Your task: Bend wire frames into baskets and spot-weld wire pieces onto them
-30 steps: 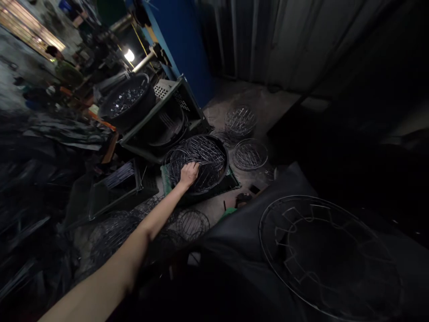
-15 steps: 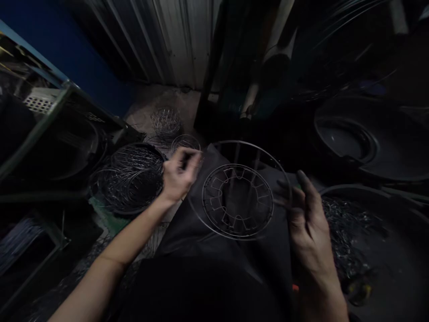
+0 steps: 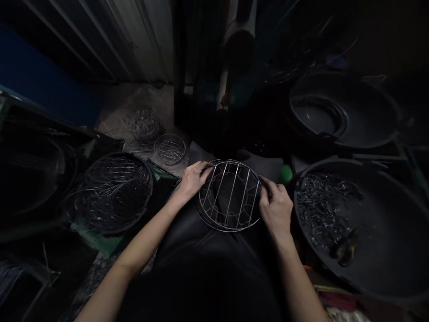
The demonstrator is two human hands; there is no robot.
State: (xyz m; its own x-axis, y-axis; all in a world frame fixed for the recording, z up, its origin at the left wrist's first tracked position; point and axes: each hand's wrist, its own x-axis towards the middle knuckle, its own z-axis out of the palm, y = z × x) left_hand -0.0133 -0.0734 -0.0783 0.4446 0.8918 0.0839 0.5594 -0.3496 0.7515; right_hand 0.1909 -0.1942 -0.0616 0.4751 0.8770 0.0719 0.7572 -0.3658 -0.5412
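Round wire rack (image 3: 229,195), one: parallel bars inside a ring, lying on dark cloth (image 3: 208,250) between the two hands, over a second wire ring with a notched inner pattern that shows through the bars.

Left hand (image 3: 192,180), one: fingers curled closed over the rack's upper-left rim, gripping it.

Right hand (image 3: 275,209), one: thumb and fingers pinched on the rack's right rim, holding it.

Black tub of round wire racks (image 3: 112,192), one: well out beyond the left hand, piled with many tangled racks; count cannot be told.

Loose wire racks on the floor (image 3: 169,149), at least three: ahead of the left hand, apart from it.

Large black basin of small wire pieces (image 3: 365,223), one: just beyond the right hand; pieces too many and too dim to count.

Black basin (image 3: 342,112), one: farther ahead of the right hand, holding a dark ring.
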